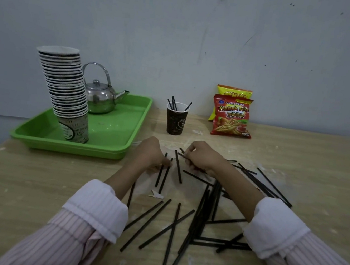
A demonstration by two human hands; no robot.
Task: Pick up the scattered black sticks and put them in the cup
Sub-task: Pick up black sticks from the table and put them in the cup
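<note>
The wooden table [33, 181] bears everything and is set against the wall; the green tray [76, 149] sits at its far left corner, evidently to keep serving ware out of the working area; on it a tall stack of paper cups [65, 89] leans slightly toward the steel kettle [99, 99] just behind it; two snack packets [231, 119] are propped upright against the wall at far right, well apart from the work. The dark paper cup [175, 121] stands upright on the table between tray and packets, directly beyond both hands, a short reach for drop-offs; a few sticks already stand in it, leaning on the rim. The left hand [150, 153] is curled, thumb and fingers pinched on the upper ends of two sticks whose lower ends lie toward the person; the right hand [199, 157] is curled round a small bundle, with stick ends protruding past the fingers, which suggests gathering several before one trip to the cup. The black sticks [202, 211] mostly lie crisscrossed on the table between the forearms and out to the right; judged so, the task is at an early stage; overlapping sticks may shift when one is drawn out.
</note>
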